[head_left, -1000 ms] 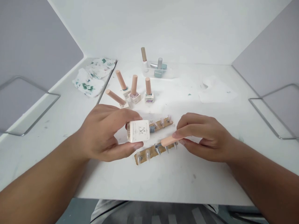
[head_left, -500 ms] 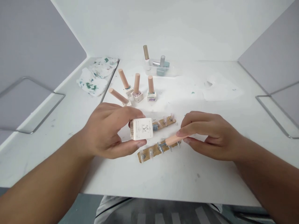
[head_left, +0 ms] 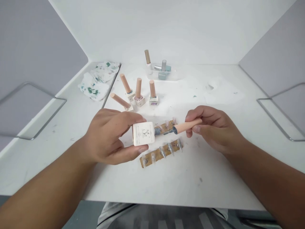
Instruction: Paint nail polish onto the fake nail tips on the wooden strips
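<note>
The left hand (head_left: 111,135) grips a square, cream-coloured nail polish bottle (head_left: 143,134) laid on its side, thumb beneath and fingers curled over the top; its printed label is too small to read, and its grey neck points right. The right hand (head_left: 213,128) pinches a smooth, peach-coloured cylindrical brush cap (head_left: 187,126) between thumb and fingertips, the dark brush tip aimed at the bottle's neck and just short of it. Both are held above the middle of the white table (head_left: 166,187), nearer its front edge. Below them lie two brown cardboard strips: the nearer strip (head_left: 162,152) carries five clear, pointed false nail tips, while the farther strip (head_left: 168,124) is partly hidden. Toward the back stand four more polish bottles (head_left: 138,93) with matching peach caps, one leaning heavily. A clear tray (head_left: 164,73) at the back edge holds further bottles. Crumpled, green-stained tissues (head_left: 95,84) sit at the back left corner.
</note>
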The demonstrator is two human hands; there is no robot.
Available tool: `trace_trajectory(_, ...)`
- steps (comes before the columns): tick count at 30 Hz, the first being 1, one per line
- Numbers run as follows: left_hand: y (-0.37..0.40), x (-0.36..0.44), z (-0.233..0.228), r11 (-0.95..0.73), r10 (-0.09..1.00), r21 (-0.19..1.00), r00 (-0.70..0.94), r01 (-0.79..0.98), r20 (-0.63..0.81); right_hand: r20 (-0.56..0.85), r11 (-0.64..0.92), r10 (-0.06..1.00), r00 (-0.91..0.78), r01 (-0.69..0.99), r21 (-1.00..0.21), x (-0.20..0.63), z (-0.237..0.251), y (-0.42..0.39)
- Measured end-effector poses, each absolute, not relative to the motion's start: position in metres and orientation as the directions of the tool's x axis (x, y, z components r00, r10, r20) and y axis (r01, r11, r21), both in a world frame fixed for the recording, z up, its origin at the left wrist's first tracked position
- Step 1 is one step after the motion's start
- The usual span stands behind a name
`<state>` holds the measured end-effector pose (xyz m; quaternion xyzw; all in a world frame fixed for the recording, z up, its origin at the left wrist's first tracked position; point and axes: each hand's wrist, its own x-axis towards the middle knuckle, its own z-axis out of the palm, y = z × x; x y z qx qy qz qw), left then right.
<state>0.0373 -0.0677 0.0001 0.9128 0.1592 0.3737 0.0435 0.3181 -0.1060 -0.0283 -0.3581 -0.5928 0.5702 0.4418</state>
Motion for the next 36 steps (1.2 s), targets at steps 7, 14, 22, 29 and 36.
trace_trajectory(7,-0.068,0.037,-0.004,-0.944,0.329,0.213,0.65,0.253,0.685,0.085,0.001,0.915,-0.393,-0.209,-0.978,0.314,-0.033,-0.106)
trace_trajectory(14,-0.067,0.037,-0.007,-0.938,0.346,0.265,0.645,0.223,0.681,0.101,0.013,0.914,-0.393,-0.22,-0.975,0.311,-0.032,-0.106)
trace_trajectory(22,-0.068,0.042,-0.006,-0.944,0.331,0.236,0.659,0.232,0.675,0.093,0.018,0.918,-0.385,-0.193,-0.981,0.308,-0.03,-0.108)
trace_trajectory(29,-0.071,0.047,-0.001,-0.948,0.318,0.189,0.714,0.256,0.624,0.153,0.187,0.912,-0.38,0.054,-0.981,0.302,-0.031,-0.117)
trace_trajectory(36,-0.07,0.048,0.0,-0.954,0.299,0.181,0.748,0.238,0.593,0.242,0.298,0.894,-0.377,0.098,-0.95,0.31,-0.027,-0.112)
